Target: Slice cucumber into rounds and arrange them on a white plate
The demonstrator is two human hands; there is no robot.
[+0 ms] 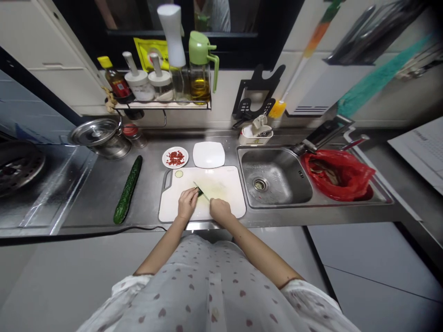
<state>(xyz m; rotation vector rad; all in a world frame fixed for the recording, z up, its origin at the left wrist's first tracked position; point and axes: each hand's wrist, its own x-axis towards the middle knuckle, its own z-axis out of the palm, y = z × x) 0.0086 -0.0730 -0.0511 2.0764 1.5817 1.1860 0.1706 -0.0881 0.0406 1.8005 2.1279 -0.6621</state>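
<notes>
My right hand (220, 210) is closed round the handle of a knife (203, 192), whose blade reaches up and left over the white cutting board (224, 180). My left hand (188, 201) presses its fingers on a small dark green cucumber piece (200, 192) beside the blade. Near the board's upper left corner lies a pale round cucumber slice (179, 174). A long whole cucumber (128, 191) rests on the steel counter, left of the board. Behind the board stand a round plate (164, 159) of chopped red pieces (175, 158) and a white squarish plate (208, 154).
Right of the board is a steel sink (280, 180), with a red plastic bag (337, 177) beyond it. A lidded pot (104, 138) and a red-capped jar (134, 135) stand at the back left. Above hangs a seasoning rack (166, 105) with bottles. A cable (138, 228) runs along the front edge.
</notes>
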